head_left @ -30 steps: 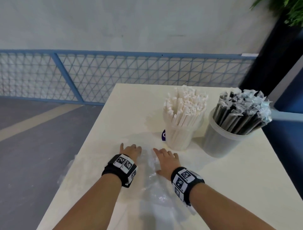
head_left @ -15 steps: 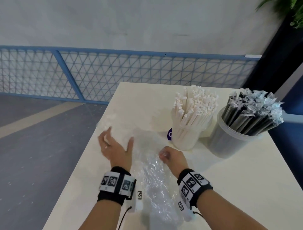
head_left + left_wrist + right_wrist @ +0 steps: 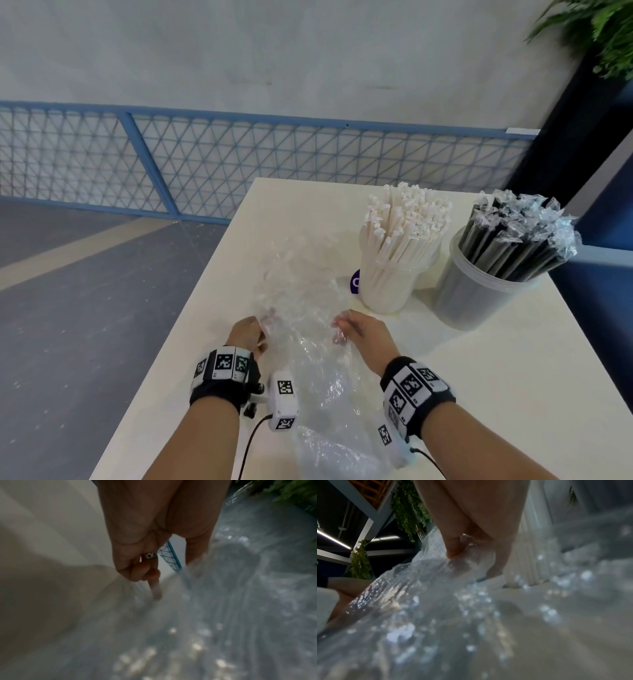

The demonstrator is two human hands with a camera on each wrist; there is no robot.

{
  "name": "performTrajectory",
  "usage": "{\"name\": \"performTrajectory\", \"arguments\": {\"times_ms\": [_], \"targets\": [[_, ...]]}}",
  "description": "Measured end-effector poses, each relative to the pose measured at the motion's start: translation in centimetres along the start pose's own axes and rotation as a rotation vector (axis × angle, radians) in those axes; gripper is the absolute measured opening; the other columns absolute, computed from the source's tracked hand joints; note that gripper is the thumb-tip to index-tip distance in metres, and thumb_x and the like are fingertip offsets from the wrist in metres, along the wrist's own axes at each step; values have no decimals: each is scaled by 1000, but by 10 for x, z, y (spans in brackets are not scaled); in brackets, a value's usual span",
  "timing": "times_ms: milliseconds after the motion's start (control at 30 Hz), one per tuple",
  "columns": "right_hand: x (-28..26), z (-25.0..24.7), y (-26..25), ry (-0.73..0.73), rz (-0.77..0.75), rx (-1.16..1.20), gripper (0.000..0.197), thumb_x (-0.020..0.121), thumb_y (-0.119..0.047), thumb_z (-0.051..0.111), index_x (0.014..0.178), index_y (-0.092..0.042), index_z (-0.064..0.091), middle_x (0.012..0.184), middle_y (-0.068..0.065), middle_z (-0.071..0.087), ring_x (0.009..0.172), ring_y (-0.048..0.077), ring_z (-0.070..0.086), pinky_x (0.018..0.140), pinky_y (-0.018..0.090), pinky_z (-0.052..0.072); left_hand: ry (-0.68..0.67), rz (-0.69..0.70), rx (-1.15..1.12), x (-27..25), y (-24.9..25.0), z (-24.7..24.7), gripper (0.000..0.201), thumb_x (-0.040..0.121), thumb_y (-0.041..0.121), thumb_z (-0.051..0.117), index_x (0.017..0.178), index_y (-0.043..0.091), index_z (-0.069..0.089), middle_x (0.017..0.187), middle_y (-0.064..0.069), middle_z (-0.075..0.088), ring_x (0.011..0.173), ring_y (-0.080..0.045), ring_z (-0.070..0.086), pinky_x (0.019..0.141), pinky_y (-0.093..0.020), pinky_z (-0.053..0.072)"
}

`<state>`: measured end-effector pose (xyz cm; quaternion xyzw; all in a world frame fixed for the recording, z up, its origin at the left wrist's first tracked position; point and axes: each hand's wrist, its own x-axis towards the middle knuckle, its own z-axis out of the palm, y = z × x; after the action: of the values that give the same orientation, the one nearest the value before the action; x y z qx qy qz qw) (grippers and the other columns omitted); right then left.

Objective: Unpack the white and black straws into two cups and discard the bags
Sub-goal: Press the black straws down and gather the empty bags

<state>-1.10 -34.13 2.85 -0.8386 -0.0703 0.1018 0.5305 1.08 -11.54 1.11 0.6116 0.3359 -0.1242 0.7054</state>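
A crumpled clear plastic bag (image 3: 301,301) lies on the cream table (image 3: 496,394), stretched between my hands, its far part bunched up. My left hand (image 3: 257,329) grips its left edge; in the left wrist view the fingers (image 3: 137,572) are curled beside the film (image 3: 240,601). At the bag's right edge my right hand (image 3: 344,329) pinches the plastic, and the right wrist view shows film (image 3: 436,601) gathered in the fingers (image 3: 453,550). White straws fill a clear cup (image 3: 390,284). To its right, a second cup (image 3: 479,294) holds black wrapped straws.
The table's left edge (image 3: 178,335) drops to a grey floor with a blue mesh fence (image 3: 205,164) behind. A small purple item (image 3: 355,282) sits by the white-straw cup. A dark blue panel and a plant (image 3: 603,31) stand at the right.
Both hands lay flat on the bag a second ago. The left hand then lifted open, and now both hands hold the bag's edges, with its far part raised and bunched.
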Motion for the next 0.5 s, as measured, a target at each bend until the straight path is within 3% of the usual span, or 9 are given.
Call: {"name": "performTrajectory", "arguments": {"times_ms": [100, 167, 300, 400, 467, 500], "targets": [[-3, -4, -4, -9, -29, 15, 18, 96, -20, 47, 84, -27, 58, 73, -12, 65, 70, -11, 58, 74, 2, 39, -11, -6, 179, -2, -7, 2, 32, 93, 1, 43, 68, 20, 42, 71, 1, 42, 62, -12, 42, 59, -28, 41], [-3, -9, -5, 12, -40, 81, 20, 97, -15, 46, 83, -23, 58, 73, -9, 66, 73, -11, 58, 77, -1, 37, -3, 4, 229, -1, -8, 4, 33, 93, -2, 37, 71, 22, 43, 77, 3, 43, 68, -11, 46, 61, -29, 47], [-2, -18, -10, -13, -56, 81, 22, 97, -11, 44, 82, -20, 58, 71, -9, 65, 77, -8, 59, 84, 3, 38, -118, -31, 61, -1, -2, 12, 19, 91, -4, 44, 102, 5, 57, 86, -6, 56, 79, -21, 56, 71, -33, 54], [-2, -22, -9, 21, -26, 58, 21, 98, -17, 41, 93, -18, 61, 84, -5, 68, 87, 4, 62, 92, 16, 43, -144, 143, -19, -11, 5, 13, 22, 88, -6, 50, 110, -5, 57, 70, -1, 65, 63, -14, 58, 49, -19, 48], [-1, -26, -10, 123, 9, 31, 27, 99, -23, 38, 113, -17, 61, 102, -4, 66, 99, 9, 59, 97, 21, 41, -128, 317, 49, -12, 8, 8, 29, 88, -2, 54, 117, 2, 55, 57, 9, 66, 47, -5, 56, 46, -13, 43], [-1, -28, -13, 181, 13, 32, 29, 99, -23, 37, 118, -16, 59, 106, -6, 63, 100, 6, 57, 96, 17, 39, -130, 389, 79, -11, 9, 4, 31, 88, 1, 56, 118, 7, 54, 59, 10, 69, 44, -3, 55, 47, -12, 44]]}}
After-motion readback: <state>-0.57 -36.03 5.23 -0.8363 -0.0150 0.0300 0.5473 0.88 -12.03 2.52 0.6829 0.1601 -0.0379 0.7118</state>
